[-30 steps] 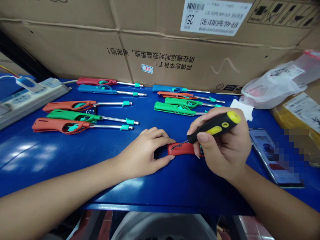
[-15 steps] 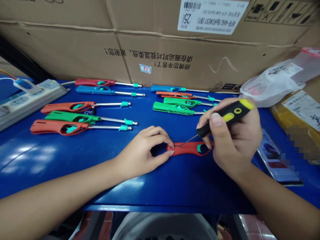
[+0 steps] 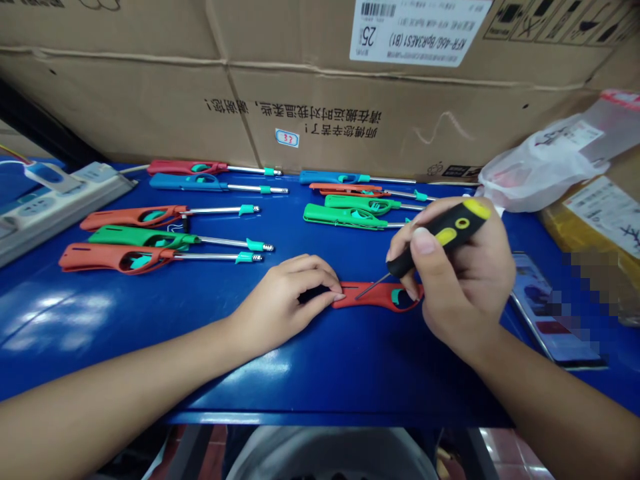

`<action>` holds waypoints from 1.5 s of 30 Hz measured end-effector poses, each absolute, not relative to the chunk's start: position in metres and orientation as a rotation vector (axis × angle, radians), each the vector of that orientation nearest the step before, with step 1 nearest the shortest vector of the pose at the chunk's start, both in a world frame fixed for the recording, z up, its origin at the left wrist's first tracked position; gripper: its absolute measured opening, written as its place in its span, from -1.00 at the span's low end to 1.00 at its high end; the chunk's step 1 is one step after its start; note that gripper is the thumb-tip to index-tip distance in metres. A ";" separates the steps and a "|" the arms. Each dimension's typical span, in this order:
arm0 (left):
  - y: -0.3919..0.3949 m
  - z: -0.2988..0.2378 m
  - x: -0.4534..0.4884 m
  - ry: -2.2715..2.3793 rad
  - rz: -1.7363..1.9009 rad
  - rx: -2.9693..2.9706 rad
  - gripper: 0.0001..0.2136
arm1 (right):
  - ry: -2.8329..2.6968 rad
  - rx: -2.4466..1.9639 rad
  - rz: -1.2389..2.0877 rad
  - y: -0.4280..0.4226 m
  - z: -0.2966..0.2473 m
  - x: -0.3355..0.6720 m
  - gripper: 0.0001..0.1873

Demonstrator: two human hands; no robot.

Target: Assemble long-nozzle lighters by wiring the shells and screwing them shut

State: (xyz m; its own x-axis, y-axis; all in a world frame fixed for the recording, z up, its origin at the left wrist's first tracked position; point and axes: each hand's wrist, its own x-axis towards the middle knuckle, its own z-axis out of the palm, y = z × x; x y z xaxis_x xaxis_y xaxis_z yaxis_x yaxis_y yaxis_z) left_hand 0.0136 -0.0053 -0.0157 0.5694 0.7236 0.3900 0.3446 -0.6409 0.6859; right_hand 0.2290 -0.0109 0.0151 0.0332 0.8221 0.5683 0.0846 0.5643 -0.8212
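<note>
A red lighter (image 3: 373,296) with a teal trigger lies flat on the blue table (image 3: 150,320) in front of me. My left hand (image 3: 285,300) pinches its left end between thumb and fingers. My right hand (image 3: 457,273) is closed round a black-and-yellow screwdriver (image 3: 440,239), whose thin metal tip rests on the lighter's top near the left end. The lighter's right part is hidden behind my right hand.
Several red, green and blue long-nosed lighters lie in two groups, one at the left (image 3: 150,237) and one behind the hands (image 3: 350,200). A power strip (image 3: 55,200) is at far left, a cardboard box (image 3: 300,87) behind, a plastic bag (image 3: 545,160) and phone (image 3: 545,307) at right.
My right hand has shifted right and up with the screwdriver, uncovering more of the red lighter. The left hand has closed tighter on the lighter's end.
</note>
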 end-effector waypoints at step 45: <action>0.002 0.000 0.010 0.749 0.350 3.285 -0.89 | -2.700 -1.721 0.315 -0.006 0.024 0.231 -0.88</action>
